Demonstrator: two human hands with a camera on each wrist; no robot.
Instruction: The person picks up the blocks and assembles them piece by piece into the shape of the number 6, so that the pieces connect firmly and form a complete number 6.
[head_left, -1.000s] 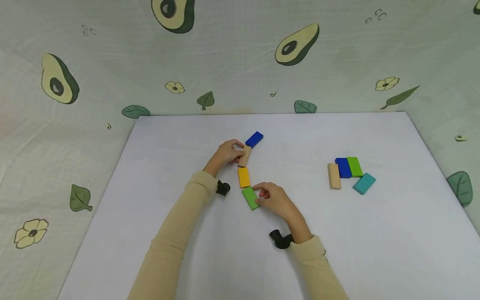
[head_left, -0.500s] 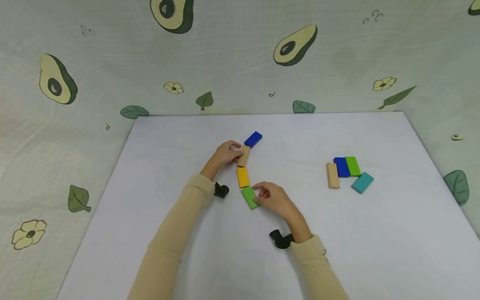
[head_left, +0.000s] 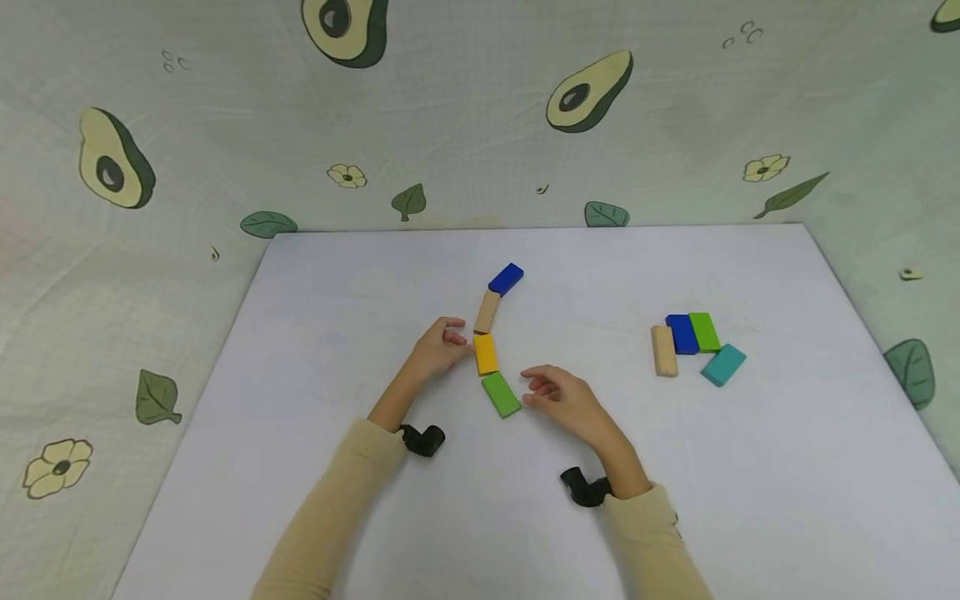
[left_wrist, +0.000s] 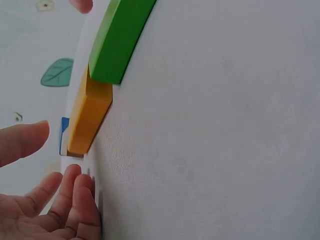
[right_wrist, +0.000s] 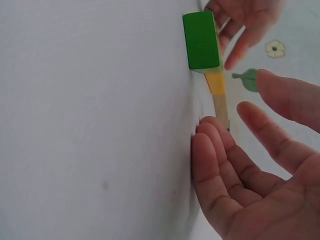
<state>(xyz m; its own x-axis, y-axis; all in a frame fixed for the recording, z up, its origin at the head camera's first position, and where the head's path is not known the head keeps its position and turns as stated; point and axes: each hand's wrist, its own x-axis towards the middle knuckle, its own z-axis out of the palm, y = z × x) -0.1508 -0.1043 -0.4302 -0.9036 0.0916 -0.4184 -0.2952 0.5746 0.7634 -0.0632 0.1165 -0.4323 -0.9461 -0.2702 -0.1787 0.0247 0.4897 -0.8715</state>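
Since hands [head_left: 567, 405] let go (both), blocks [head_left: 501, 394] bare, unmoved

- Tan blocks [head_left: 487, 312]: bare wood, not shiny
- Yellow block [head_left: 486, 355] and green block [head_left: 502, 394] beside it: smooth, like painted wood
- White tabletop [head_left: 750, 467]: dull, tiny bumps up close
- Avocado-print cloth [head_left: 480, 108]: wrinkly
- Sleeves [head_left: 322, 508]: soft-looking cloth
- Wrist cameras [head_left: 426, 442]: like dull plastic
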